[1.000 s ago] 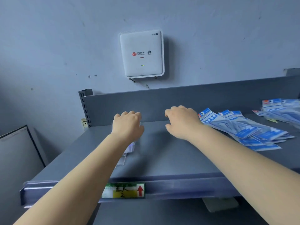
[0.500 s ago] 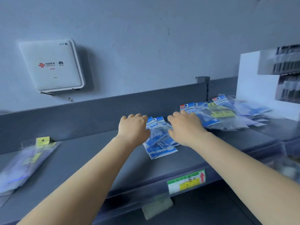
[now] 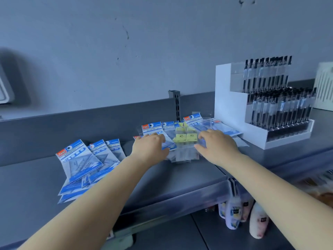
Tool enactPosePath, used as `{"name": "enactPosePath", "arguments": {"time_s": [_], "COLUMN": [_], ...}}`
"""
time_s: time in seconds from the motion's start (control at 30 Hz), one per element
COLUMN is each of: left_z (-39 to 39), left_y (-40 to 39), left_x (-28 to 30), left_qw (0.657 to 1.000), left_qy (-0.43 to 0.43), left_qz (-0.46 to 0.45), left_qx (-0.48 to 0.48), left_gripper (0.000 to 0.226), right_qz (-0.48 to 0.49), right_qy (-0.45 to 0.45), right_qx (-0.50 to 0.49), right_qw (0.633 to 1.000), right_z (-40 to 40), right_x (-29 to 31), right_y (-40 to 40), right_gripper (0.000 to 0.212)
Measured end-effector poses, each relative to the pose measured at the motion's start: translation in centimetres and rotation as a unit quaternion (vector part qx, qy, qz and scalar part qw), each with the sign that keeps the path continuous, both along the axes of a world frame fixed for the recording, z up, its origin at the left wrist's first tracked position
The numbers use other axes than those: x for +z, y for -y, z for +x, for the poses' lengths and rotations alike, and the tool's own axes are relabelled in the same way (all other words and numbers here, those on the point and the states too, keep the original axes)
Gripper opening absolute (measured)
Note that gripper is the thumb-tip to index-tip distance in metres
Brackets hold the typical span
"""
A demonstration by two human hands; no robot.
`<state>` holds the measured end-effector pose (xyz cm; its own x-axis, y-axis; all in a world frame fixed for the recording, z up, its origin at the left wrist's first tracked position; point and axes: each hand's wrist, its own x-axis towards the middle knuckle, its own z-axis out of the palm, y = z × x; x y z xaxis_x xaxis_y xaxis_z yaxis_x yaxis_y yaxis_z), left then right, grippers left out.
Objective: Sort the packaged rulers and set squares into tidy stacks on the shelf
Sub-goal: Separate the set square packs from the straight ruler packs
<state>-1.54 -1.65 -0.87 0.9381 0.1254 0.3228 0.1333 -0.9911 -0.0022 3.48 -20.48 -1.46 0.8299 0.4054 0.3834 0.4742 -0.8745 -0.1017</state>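
Reaching over the front lip of a grey metal shelf (image 3: pixel 189 179), both arms stretch toward a loose heap of packets in the head view. A low back panel closes the shelf behind, with a slotted upright post (image 3: pixel 175 103) at its middle. Bare shelf lies between the two heaps and along the front edge below the hands. To the right, a white stepped pen display (image 3: pixel 234 112) stands on the shelf, its base just beside the far end of the heap.

The left hand (image 3: pixel 150 150) lies palm down, fingers loosely bent, on a blue-headed set-square packet (image 3: pixel 153 128) at the heap's left side; whether it grips anything I cannot tell. The right hand (image 3: pixel 219 147) hovers palm down with fingers spread and slightly curled over the heap's right side, touching or just above the packets, with no clear hold. Between the two hands lie clear ruler packets with yellow labels (image 3: pixel 185 138), on top of the blue ones.

A second fan of blue packets (image 3: pixel 81 159) lies on the shelf well to the left, near the left forearm and apart from both hands. Soft pouches (image 3: pixel 234 213) stand on the lower level below the shelf edge.
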Motion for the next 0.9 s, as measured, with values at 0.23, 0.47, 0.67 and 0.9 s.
{"name": "enactPosePath", "arguments": {"time_s": [0.23,0.47,0.67,0.9], "left_z": [2.6,4.3,5.4,5.2], "left_y": [1.1,2.2,2.1,1.7], "left_x": [-0.7,-1.1,-1.4,-1.0], "left_qw": [0.994,0.993,0.989,0.914], "left_qy": [-0.027,-0.054,-0.048,0.034], "left_qz": [-0.090,-0.094,-0.127,-0.403], "left_qx": [0.054,0.054,0.057,0.023], "left_gripper": [0.044,0.054,0.051,0.016], "right_qz": [0.027,-0.041,0.029,0.222], "right_qy": [-0.048,-0.137,-0.159,-0.155], "right_qx": [0.023,-0.011,-0.017,0.007], "right_qw": [0.998,0.990,0.987,0.963], "right_z": [2.3,3.2,4.0,4.3], "right_x": [0.0,-0.3,-0.2,-0.8], "right_y": [-0.2,-2.1,-1.8,-1.5], "right_gripper": [0.056,0.091,0.085,0.061]}}
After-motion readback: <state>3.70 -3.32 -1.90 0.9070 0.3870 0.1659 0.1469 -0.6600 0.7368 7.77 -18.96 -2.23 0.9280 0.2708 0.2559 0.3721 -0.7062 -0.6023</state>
